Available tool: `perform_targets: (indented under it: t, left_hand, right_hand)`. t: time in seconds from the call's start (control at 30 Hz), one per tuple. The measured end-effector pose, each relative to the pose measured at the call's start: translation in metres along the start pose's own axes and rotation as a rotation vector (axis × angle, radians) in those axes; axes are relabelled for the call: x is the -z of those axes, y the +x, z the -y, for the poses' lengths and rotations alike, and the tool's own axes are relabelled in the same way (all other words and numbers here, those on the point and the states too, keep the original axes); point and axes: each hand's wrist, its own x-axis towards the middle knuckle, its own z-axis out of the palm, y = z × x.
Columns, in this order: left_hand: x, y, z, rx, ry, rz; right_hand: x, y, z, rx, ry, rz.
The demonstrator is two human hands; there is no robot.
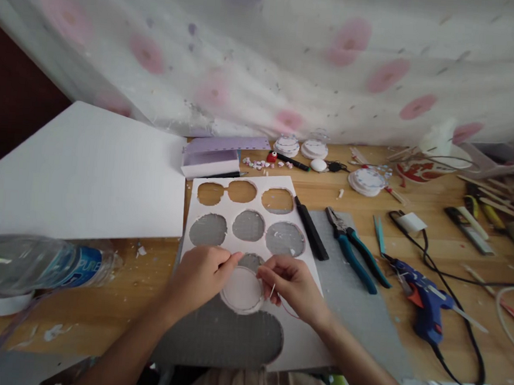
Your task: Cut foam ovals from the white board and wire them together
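A white board (257,186) with several round holes lies on the grey cutting mat (367,317). Over its lower part rests a round white disc (242,291) with a raised rim. My left hand (207,274) is at the disc's upper left edge, thumb and forefinger pressed together; what lies between them is too small to tell. At the disc's right side my right hand (288,282) has its fingers curled and pinched, with a thin white strip (272,291) at the fingertips.
Right of the board lie a black-handled knife (311,228), pliers (354,249), tweezers (379,234) and a blue glue gun (429,304) with its cord. A plastic bottle (36,265) and a large white sheet (91,175) are at left. A box (210,163) and white discs (367,181) stand behind.
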Motion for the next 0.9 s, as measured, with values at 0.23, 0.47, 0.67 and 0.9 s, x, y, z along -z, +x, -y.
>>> perform_targets:
  t: [0.23,0.47,0.67,0.9]
  left_hand:
    - [-0.007,0.001,-0.006,0.062,0.023,-0.109]
    - [-0.004,0.001,-0.005,-0.020,-0.059,-0.163]
    - [0.019,-0.007,0.010,-0.510,-0.104,-0.270]
    - [0.009,-0.002,0.006,-0.803,0.156,-0.167]
  right_hand:
    - [-0.012,0.001,-0.013,0.130,-0.145,-0.189]
    - [-0.003,0.004,-0.015,0.210,-0.309,-0.207]
    - [0.015,0.014,-0.016,0.258,-0.395,-0.218]
    - [0.013,0.016,-0.024,0.274,-0.406,-0.254]
